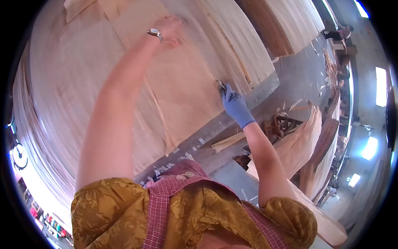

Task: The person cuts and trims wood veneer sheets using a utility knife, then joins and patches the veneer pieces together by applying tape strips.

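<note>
Across the tabletop, big pale wood sheets are lying flat in overlapping layers, and they're filling most of the view. A thicker stack is sitting past them on the far right, while some curved sheets are leaning out beside the near right corner. The left hand is reaching well over the sheets, bare, fingers spreading fairly wide (it's blurring a lot, so I'm not able to tell if the palm is pressing down). The gloved right hand is working at the right side of the top sheet, fingers bunching narrow around a small dark thing that I'm not managing to identify. One narrow strip is running toward the near edge, and another thin strip is lying beyond the glove. Smallest of all, a wristwatch is riding on the left wrist.

As for what could be going wrong: wood that thin is practically asking to split along the grain if the two hands are pulling unevenly. The loose strips could be catching and dragging a layer askew. And that bare palm is risking splinters if it's sliding over a rough edge.
</note>
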Available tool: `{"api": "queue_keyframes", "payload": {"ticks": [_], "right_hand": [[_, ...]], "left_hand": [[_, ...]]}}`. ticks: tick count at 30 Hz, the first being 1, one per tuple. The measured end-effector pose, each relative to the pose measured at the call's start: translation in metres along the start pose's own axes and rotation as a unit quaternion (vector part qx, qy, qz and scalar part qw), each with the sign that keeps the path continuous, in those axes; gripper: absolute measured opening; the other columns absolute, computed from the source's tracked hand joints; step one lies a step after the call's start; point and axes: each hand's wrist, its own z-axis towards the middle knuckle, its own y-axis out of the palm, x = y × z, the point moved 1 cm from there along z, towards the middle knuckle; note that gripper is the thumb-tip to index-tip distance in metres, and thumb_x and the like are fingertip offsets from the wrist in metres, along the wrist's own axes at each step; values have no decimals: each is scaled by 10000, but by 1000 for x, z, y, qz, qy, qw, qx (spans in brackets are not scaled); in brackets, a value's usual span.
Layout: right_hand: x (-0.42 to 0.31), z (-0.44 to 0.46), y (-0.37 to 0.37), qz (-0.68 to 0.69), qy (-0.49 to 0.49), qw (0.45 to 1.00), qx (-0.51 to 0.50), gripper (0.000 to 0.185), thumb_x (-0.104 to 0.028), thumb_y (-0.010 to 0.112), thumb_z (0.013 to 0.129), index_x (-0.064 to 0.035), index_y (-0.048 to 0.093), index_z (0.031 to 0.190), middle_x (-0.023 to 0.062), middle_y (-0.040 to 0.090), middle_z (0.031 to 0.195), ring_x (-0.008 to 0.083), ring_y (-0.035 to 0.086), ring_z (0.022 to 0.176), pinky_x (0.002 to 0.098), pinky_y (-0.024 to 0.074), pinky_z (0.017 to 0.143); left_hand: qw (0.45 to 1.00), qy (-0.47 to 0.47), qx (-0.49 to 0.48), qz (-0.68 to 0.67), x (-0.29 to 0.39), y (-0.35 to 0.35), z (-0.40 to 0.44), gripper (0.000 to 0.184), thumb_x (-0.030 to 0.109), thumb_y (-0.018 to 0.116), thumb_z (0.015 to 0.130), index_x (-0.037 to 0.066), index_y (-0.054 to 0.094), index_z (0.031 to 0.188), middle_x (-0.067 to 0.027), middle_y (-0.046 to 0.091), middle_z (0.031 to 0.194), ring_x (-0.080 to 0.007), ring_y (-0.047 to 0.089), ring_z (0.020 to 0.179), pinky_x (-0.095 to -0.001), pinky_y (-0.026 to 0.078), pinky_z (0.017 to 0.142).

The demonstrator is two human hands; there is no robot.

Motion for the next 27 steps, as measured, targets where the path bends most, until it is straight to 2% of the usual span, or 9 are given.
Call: {"api": "queue_keyframes", "payload": {"ticks": [5, 7, 10, 12, 14, 19, 22, 25, 27], "right_hand": [[30, -85, 23, 55, 27, 998, 11, 302, -292, 472, 966, -52, 479, 1148, 233, 669, 803, 402, 669, 748, 531, 510, 655], [59, -150, 48, 67, 13, 995, 73, 260, -269, 465, 971, -69, 509, 1131, 219, 659, 762, 409, 656, 717, 536, 500, 643], [85, -250, 72, -17, 4, 998, -59, 217, -249, 502, 954, -106, 553, 1109, 173, 666, 858, 388, 653, 733, 520, 505, 654], [55, -222, 52, -4, 39, 999, -31, 253, -242, 568, 902, -109, 564, 1119, 140, 653, 909, 351, 650, 813, 501, 507, 680], [0, -147, 20, 84, -12, 992, 92, 265, -257, 632, 837, -116, 568, 1052, 95, 629, 878, 300, 646, 883, 474, 504, 715], [-119, 16, -7, -41, -261, 949, 172, 280, -245, 625, 815, -131, 587, 1068, 80, 621, 925, 301, 604, 845, 433, 487, 730], [-129, 38, 12, 37, -282, 928, 242, 338, -262, 643, 797, -123, 584, 1099, 91, 607, 947, 315, 580, 868, 456, 466, 759], [-123, 45, 26, 78, -267, 935, 219, 379, -285, 665, 772, -114, 582, 1100, 109, 598, 942, 324, 567, 881, 481, 450, 770], [-124, 49, 22, 70, -271, 936, 212, 393, -291, 675, 759, -119, 583, 1100, 104, 593, 933, 322, 565, 873, 484, 447, 767]], "left_hand": [[1000, -5, -11, -6, 14, -21, -24, 995, 426, 861, 581, 189, 409, 1436, -82, 343, 1524, -302, 308, 1407, -408, 313, 1135], [1000, -3, 13, -8, 8, 0, -17, 998, 426, 863, 568, 199, 416, 1432, -88, 358, 1513, -306, 322, 1397, -406, 325, 1124], [1000, 6, 20, 8, 17, -6, -29, 974, 399, 859, 559, 219, 437, 1418, -96, 379, 1498, -312, 337, 1386, -417, 354, 1099], [1000, -2, 29, 0, 15, -13, -29, 946, 372, 848, 560, 228, 452, 1407, -98, 392, 1487, -323, 348, 1375, -438, 375, 1079], [999, 14, 15, -37, 12, -11, -23, 929, 356, 834, 562, 208, 463, 1400, -102, 404, 1471, -338, 360, 1361, -461, 378, 1073], [999, -8, -21, -27, 20, -39, -49, 909, 478, 803, 603, 177, 482, 1398, -118, 417, 1456, -344, 359, 1357, -460, 376, 1071], [998, 32, 24, -48, -1, -8, -29, 892, 541, 755, 673, 159, 450, 1419, -106, 340, 1513, -346, 294, 1396, -460, 331, 1102], [977, 20, -55, -204, -32, -48, -31, 798, 499, 693, 790, 97, 424, 1425, -136, 335, 1514, -310, 272, 1415, -432, 254, 1147], [893, -122, 318, -294, -104, -13, 1, 766, 425, 651, 858, 28, 352, 1441, -162, 342, 1500, -288, 259, 1420, -409, 201, 1167]]}}
